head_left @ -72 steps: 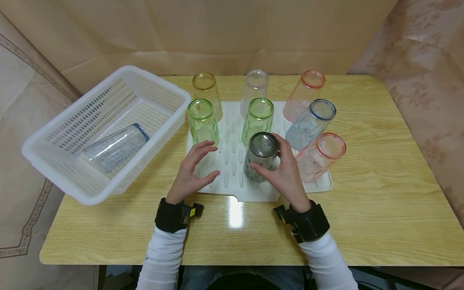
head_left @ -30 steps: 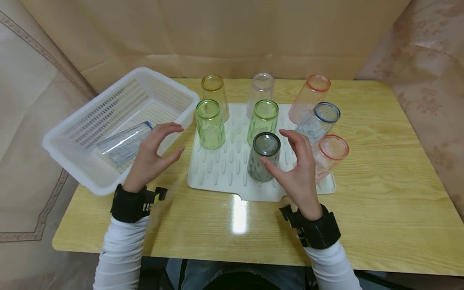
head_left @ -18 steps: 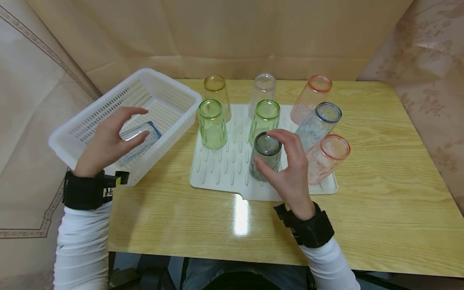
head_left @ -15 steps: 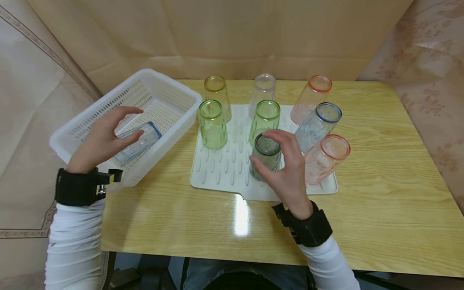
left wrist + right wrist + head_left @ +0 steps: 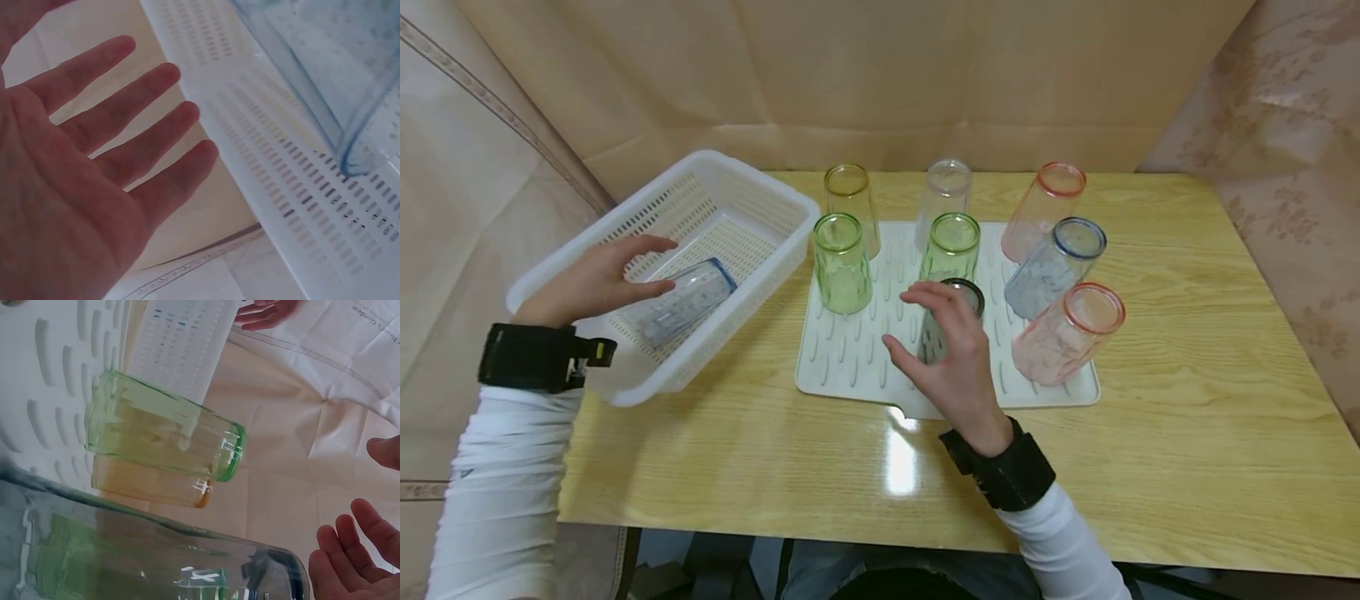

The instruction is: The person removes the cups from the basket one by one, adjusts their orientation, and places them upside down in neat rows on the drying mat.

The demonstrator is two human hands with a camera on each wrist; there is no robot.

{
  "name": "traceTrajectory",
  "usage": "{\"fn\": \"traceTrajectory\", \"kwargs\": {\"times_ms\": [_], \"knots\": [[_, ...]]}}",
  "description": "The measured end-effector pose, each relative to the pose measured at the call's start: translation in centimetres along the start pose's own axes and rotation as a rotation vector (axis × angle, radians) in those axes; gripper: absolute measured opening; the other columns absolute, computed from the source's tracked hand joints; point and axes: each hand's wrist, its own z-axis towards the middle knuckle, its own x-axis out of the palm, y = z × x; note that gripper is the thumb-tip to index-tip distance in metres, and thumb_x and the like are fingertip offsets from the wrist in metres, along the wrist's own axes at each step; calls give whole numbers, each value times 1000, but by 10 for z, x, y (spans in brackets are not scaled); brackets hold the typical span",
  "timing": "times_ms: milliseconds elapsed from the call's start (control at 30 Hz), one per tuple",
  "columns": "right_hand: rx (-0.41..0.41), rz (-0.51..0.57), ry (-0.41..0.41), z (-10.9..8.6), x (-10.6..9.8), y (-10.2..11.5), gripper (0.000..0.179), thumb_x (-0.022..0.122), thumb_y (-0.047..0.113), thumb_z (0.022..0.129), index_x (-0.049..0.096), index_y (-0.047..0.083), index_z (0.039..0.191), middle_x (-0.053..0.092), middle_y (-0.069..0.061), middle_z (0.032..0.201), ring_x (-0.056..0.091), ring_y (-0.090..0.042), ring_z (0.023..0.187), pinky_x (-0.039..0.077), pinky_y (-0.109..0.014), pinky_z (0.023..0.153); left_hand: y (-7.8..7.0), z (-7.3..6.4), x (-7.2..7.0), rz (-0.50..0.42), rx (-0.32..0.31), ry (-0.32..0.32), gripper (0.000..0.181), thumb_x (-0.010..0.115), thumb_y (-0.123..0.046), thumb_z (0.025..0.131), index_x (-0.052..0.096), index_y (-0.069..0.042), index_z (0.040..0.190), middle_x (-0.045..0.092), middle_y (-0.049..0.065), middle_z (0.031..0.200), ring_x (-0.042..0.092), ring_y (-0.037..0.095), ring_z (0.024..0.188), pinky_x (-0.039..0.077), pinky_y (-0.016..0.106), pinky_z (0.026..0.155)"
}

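Observation:
My left hand is over the white basket, fingers spread and thumb apart. Just right of its fingertips a clear blue-edged drinking glass lies on its side in the basket. In the left wrist view the palm of the left hand bears nothing, and the blue glass is apart from it. My right hand is in front of a dark grey glass and partly hides it. Its fingers are bent loosely around air. The right wrist view has the grey glass beside the fingers, standing upside down.
A white ridged drying mat bears upside-down glasses: two green, one amber, one clear, two pink and one blue. The basket stands left of the mat on the wooden table.
My left hand has moved left from the mat to over the basket and the lying glass. My right hand has come off the grey glass and shifted a little left, while the glass stays in place.

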Motion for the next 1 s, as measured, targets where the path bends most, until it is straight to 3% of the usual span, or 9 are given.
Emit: {"fn": "traceTrajectory", "kwargs": {"times_ms": [367, 467, 633, 867, 1000], "knots": [[-5, -14, -11, -7, 3, 2, 46, 81, 2, 72, 62, -2, 114, 55, -20, 117, 54, -31, 111, 43, -40, 93, 12, 27, 5, 25, -208, 351, 73, 67, -34, 90, 34, 5, 142, 42, 36, 133, 43, 51, 119, 35, 64, 93], [2, -8, -15, -8, 1, 3, 45, 81, 2, 73, 62, -1, 113, 56, -18, 117, 54, -31, 111, 44, -40, 92, 12, 35, 9, 16, -242, 407, 79, 67, -38, 90, 29, 5, 144, 41, 38, 133, 41, 52, 120, 35, 64, 93], [-4, -22, -20, -10, -1, 3, 45, 80, 2, 72, 61, -2, 113, 55, -18, 118, 54, -31, 111, 45, -39, 91, 12, 44, 17, 11, -246, 445, 84, 68, -37, 89, 25, 9, 145, 38, 42, 134, 38, 54, 123, 33, 63, 96], [0, -27, -14, -17, -2, 6, 46, 79, 1, 73, 61, -2, 114, 53, -19, 120, 53, -32, 112, 45, -37, 93, 17, 53, 27, 45, -263, 467, 85, 70, -40, 86, 27, 6, 143, 38, 40, 135, 40, 52, 121, 33, 63, 97], [4, -27, -3, -21, -1, 8, 45, 78, 2, 74, 60, -1, 115, 53, -19, 121, 53, -31, 114, 45, -35, 93, 25, 59, 30, 47, -240, 464, 81, 73, -37, 84, 30, 5, 139, 43, 38, 130, 44, 50, 116, 36, 61, 93]]}}
